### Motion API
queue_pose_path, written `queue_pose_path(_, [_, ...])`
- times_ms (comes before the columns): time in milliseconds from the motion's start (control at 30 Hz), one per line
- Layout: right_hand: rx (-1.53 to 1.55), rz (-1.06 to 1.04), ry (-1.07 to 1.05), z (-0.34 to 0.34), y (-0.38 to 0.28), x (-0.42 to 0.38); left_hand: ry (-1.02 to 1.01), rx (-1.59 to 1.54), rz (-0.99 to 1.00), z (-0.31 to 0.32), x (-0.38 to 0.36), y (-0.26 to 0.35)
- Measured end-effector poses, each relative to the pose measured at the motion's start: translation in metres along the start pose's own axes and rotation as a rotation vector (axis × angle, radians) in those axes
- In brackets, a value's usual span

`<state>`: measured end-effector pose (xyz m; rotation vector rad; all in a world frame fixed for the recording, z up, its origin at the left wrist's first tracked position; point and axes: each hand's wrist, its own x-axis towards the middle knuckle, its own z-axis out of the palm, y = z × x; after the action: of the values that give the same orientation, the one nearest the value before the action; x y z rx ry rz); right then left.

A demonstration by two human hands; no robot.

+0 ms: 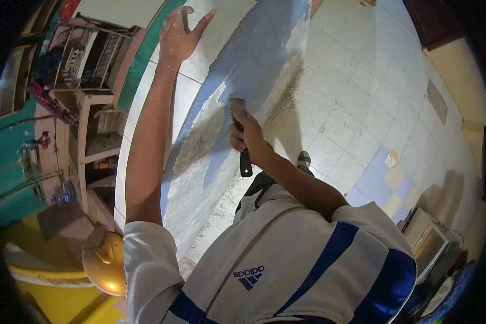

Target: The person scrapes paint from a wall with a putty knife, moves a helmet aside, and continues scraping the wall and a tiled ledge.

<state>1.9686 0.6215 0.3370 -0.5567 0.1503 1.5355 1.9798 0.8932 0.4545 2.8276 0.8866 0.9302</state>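
Note:
My right hand [247,132] is wrapped around the black handle of a scraper [245,166], and the handle's holed end sticks out below my fist. Its flat blade, slightly blurred, lies against or close to a blue-painted wall face [264,51]. Beside the blade, the paint is gone from a rough whitish patch [200,137]. My left hand [179,40] rests with fingers spread on the white tiled top [191,73] along that wall, holding nothing.
Crumbs of debris [289,94] line the wall's foot on the tiled floor [343,108]. One foot [304,159] stands there. Shelves [100,129] and a gold helmet [107,262] are at left. A white appliance-like box [429,243] is at lower right.

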Motion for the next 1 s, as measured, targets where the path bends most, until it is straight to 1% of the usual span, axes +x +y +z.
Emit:
queue_pose_path(33, [0.003,-0.016,-0.048,0.010,0.003,-0.004,0.040,0.016,0.049,0.000,-0.001,-0.002])
queue_pose_path(67, [0.039,-0.023,-0.043,0.016,0.007,-0.005,0.075,0.056,0.120,0.001,-0.001,-0.005])
queue_pose_path(167, [0.153,-0.029,-0.062,0.027,0.016,0.000,0.016,-0.042,0.038,0.005,0.000,-0.009])
queue_pose_path(267, [0.241,-0.002,-0.113,0.025,0.016,0.000,-0.044,-0.021,-0.027,0.002,0.000,-0.008])
queue_pose_path(333, [0.253,0.000,-0.125,0.023,0.014,-0.005,-0.022,-0.013,-0.002,0.004,0.000,-0.009])
queue_pose_path(433, [0.373,0.073,-0.196,0.016,0.017,-0.002,-0.018,-0.023,-0.006,0.006,0.001,-0.011])
queue_pose_path(533, [0.414,0.051,-0.222,0.023,0.021,0.001,-0.008,-0.037,0.003,0.006,-0.004,-0.011])
queue_pose_path(633, [0.579,0.052,-0.345,0.012,0.031,0.011,-0.014,-0.072,-0.004,0.004,-0.001,-0.014])
queue_pose_path(667, [0.575,0.050,-0.346,0.014,0.027,0.011,-0.029,-0.093,-0.020,0.005,0.001,-0.013])
queue_pose_path(833, [0.563,0.035,-0.303,0.019,0.025,0.012,-0.031,-0.110,-0.015,0.008,0.001,-0.013])
queue_pose_path(933, [0.296,-0.009,0.150,0.030,-0.029,0.033,-0.038,-0.103,-0.042,0.001,-0.001,-0.010])
queue_pose_path(1000, [0.454,-0.151,-0.306,0.032,-0.062,0.043,-0.048,-0.105,-0.045,0.001,-0.001,-0.008])
